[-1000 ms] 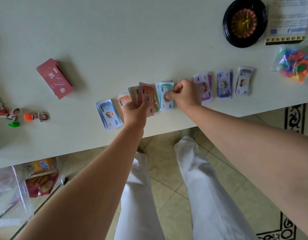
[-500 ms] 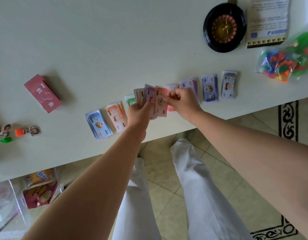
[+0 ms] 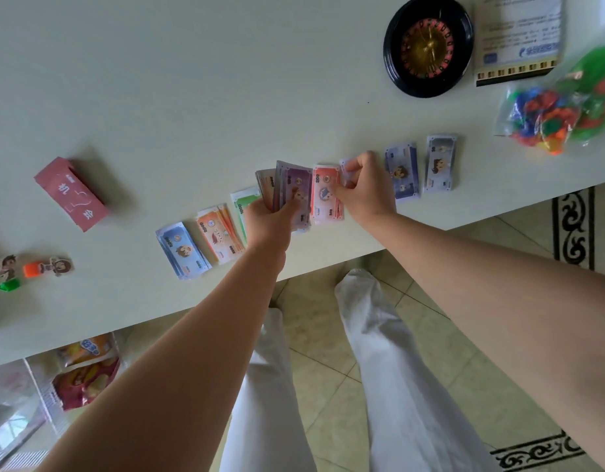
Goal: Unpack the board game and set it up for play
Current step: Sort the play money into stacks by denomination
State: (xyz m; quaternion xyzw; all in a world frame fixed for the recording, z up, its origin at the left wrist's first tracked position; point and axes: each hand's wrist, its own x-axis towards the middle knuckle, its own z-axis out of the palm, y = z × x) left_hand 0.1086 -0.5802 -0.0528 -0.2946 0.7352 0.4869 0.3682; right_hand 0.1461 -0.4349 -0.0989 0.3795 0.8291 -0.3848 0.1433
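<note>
At the near edge of a pale table (image 3: 192, 80), the left hand (image 3: 267, 223) grips a fanned stack of paper play-money notes (image 3: 289, 190). The right hand (image 3: 366, 189) pinches a red 200 note (image 3: 326, 195) at the fan's end. Sorted money piles (image 3: 182, 250) line the edge on both sides, so sorting seems well along. Farther back, a red card box (image 3: 71, 194), a black roulette wheel (image 3: 427, 46) and a clear bag of coloured plastic pieces (image 3: 560, 107) wait; no board shows.

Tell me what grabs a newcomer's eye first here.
At the near edge of the table, the left hand grips a fan of play money and the right hand pinches a red note. A black roulette wheel sits far right, near a bag of bright plastic pieces.
</note>
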